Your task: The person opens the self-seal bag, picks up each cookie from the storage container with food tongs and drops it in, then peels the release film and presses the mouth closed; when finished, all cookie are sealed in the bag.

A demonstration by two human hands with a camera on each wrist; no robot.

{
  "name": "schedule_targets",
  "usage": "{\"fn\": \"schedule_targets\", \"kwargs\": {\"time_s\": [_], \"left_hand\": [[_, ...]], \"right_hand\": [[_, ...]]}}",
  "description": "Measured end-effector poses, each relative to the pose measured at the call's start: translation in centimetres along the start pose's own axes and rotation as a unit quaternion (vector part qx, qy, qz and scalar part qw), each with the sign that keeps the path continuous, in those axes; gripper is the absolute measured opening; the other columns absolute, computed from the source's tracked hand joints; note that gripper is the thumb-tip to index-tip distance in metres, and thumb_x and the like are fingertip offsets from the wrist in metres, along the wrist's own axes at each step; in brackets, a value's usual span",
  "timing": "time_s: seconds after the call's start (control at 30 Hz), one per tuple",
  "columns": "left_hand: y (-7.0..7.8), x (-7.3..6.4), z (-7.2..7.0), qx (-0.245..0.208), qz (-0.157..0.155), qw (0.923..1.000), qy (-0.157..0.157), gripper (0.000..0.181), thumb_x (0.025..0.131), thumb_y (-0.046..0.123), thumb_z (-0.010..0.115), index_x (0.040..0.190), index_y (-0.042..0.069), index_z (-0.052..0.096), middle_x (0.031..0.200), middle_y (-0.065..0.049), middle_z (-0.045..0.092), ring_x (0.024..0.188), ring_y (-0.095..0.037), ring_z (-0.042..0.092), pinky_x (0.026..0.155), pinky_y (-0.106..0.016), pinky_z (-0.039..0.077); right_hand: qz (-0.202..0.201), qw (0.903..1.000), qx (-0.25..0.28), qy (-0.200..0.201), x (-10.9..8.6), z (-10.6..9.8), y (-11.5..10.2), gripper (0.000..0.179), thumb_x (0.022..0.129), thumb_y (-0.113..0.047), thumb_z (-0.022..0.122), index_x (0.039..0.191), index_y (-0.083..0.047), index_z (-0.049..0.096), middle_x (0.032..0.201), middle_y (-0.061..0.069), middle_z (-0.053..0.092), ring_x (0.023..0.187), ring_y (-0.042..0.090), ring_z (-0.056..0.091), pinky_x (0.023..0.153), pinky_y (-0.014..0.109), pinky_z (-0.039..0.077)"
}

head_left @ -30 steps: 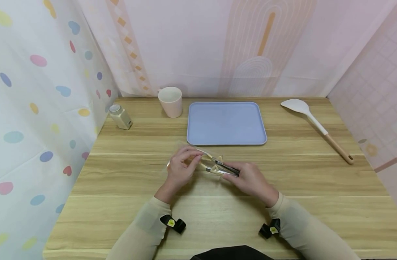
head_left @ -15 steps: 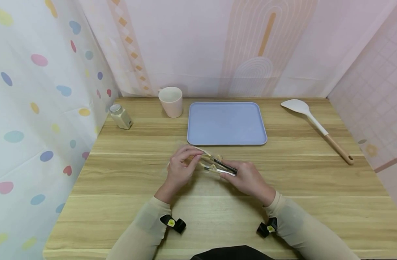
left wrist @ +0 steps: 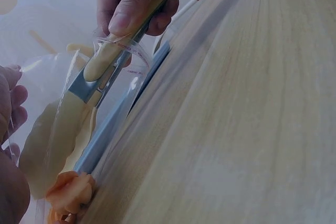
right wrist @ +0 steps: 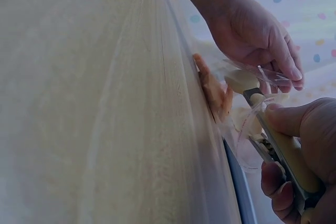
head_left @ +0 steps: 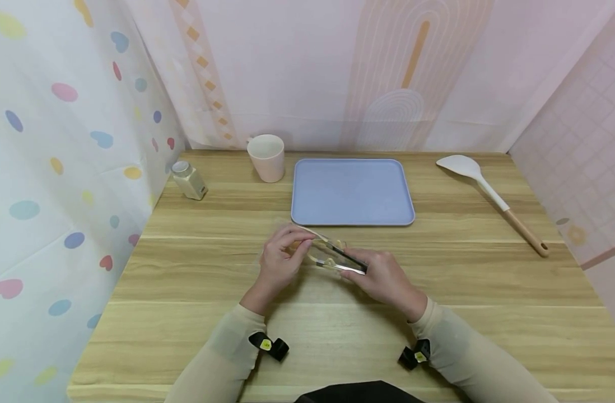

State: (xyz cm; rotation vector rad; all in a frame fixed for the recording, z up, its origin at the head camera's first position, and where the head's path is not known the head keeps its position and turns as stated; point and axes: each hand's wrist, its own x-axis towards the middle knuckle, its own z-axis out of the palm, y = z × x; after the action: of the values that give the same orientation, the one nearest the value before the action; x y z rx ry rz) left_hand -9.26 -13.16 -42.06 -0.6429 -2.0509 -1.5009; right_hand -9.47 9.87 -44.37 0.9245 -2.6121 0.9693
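Note:
In my right hand [head_left: 388,280] I grip tongs [head_left: 349,257] with metal arms and cream-coloured ends. Thumb and fingers close round the handles, cream grip panels showing in the right wrist view. The tongs' ends [left wrist: 44,145] reach through the mouth of a clear plastic bag [right wrist: 242,148] with a red-printed edge. My left hand [head_left: 282,257] pinches the bag's film between thumb and fingers. An orange-brown, ruffled piece [left wrist: 71,192] lies near the tongs' tips, seen through or beside the film; its kind is unclear, and the left hand hides it in the head view.
A blue tray [head_left: 353,191] lies behind the hands. A pale mug [head_left: 267,159] and a small lidded glass jar [head_left: 189,182] stand at the back left. A white spatula with a wooden handle [head_left: 525,230] lies on the right. Printed curtains border the wooden table [head_left: 212,336].
My right hand has moved slightly left, carrying the tongs a little further toward the left hand. The left hand has stayed nearly in place. The tray and other items have not moved.

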Motion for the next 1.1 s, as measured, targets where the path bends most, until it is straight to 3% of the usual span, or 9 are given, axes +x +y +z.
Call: {"fn": "schedule_targets", "kwargs": {"time_s": [0.23, 0.53, 0.67, 0.77, 0.83, 1.0, 1.1], "left_hand": [[-0.1, 0.0, 0.1, 0.005, 0.004, 1.0, 0.003, 0.01, 0.082, -0.012, 0.067, 0.088, -0.006, 0.071, 0.09, -0.017, 0.066, 0.088, -0.031, 0.059, 0.079, -0.025, 0.045], [-0.2, 0.0, 0.2, 0.008, 0.008, 0.9999, 0.004, 0.01, 0.081, -0.013, 0.068, 0.089, -0.007, 0.071, 0.09, -0.017, 0.066, 0.088, -0.031, 0.06, 0.081, -0.024, 0.045], [-0.3, 0.0, 0.3, 0.005, 0.01, 0.9999, 0.003, 0.011, 0.08, -0.013, 0.068, 0.089, -0.006, 0.071, 0.09, -0.017, 0.067, 0.088, -0.032, 0.06, 0.082, -0.025, 0.045], [-0.3, 0.0, 0.3, 0.004, 0.011, 0.9999, 0.0, 0.011, 0.081, -0.013, 0.068, 0.09, -0.006, 0.072, 0.091, -0.018, 0.067, 0.089, -0.032, 0.06, 0.083, -0.025, 0.046], [-1.2, -0.3, 0.4, 0.007, 0.009, 0.9999, -0.004, 0.011, 0.083, -0.008, 0.068, 0.091, -0.003, 0.073, 0.093, -0.014, 0.067, 0.091, -0.029, 0.061, 0.083, -0.026, 0.046], [-3.4, -0.9, 0.6, 0.028, -0.004, 0.9995, -0.015, 0.01, 0.086, 0.001, 0.07, 0.094, 0.005, 0.075, 0.097, -0.005, 0.068, 0.095, -0.022, 0.061, 0.083, -0.027, 0.047], [-2.5, -0.7, 0.6, 0.041, -0.011, 0.999, -0.015, 0.01, 0.085, -0.003, 0.069, 0.092, 0.002, 0.074, 0.096, -0.009, 0.068, 0.094, -0.025, 0.061, 0.083, -0.028, 0.046]], "right_hand": [[0.016, 0.9998, 0.009, -0.012, -0.4, -0.7, -0.1, 0.046, 0.08, -0.026, 0.079, 0.12, -0.007, 0.068, 0.114, 0.009, 0.068, 0.103, 0.022, 0.066, 0.085, 0.037, 0.053], [-0.002, 1.0, 0.006, 0.005, -1.4, -1.7, 0.0, 0.042, 0.078, -0.023, 0.081, 0.117, -0.008, 0.07, 0.112, 0.007, 0.07, 0.098, 0.022, 0.067, 0.078, 0.038, 0.055], [0.018, 0.9998, 0.006, -0.006, -2.4, -2.7, 0.3, 0.041, 0.079, -0.023, 0.081, 0.116, -0.009, 0.07, 0.112, 0.006, 0.07, 0.099, 0.02, 0.067, 0.078, 0.037, 0.055], [0.054, 0.9979, 0.022, -0.026, -3.3, -3.9, 0.8, 0.039, 0.08, -0.023, 0.079, 0.116, -0.011, 0.071, 0.111, 0.004, 0.07, 0.091, 0.013, 0.067, 0.072, 0.032, 0.054], [0.08, 0.995, 0.04, -0.043, -3.9, -5.0, 1.3, 0.038, 0.081, -0.025, 0.078, 0.116, -0.012, 0.071, 0.11, 0.004, 0.07, 0.08, 0.008, 0.063, 0.064, 0.027, 0.052], [0.101, 0.9908, 0.058, -0.069, -5.2, -8.1, 2.9, 0.037, 0.083, -0.027, 0.077, 0.117, -0.012, 0.071, 0.108, 0.004, 0.071, 0.057, 0.002, 0.05, 0.048, 0.022, 0.043], [0.097, 0.9917, 0.051, -0.067, -6.0, -9.8, 3.6, 0.037, 0.083, -0.025, 0.077, 0.117, -0.012, 0.07, 0.107, 0.005, 0.071, 0.054, 0.002, 0.047, 0.047, 0.022, 0.042]]}}
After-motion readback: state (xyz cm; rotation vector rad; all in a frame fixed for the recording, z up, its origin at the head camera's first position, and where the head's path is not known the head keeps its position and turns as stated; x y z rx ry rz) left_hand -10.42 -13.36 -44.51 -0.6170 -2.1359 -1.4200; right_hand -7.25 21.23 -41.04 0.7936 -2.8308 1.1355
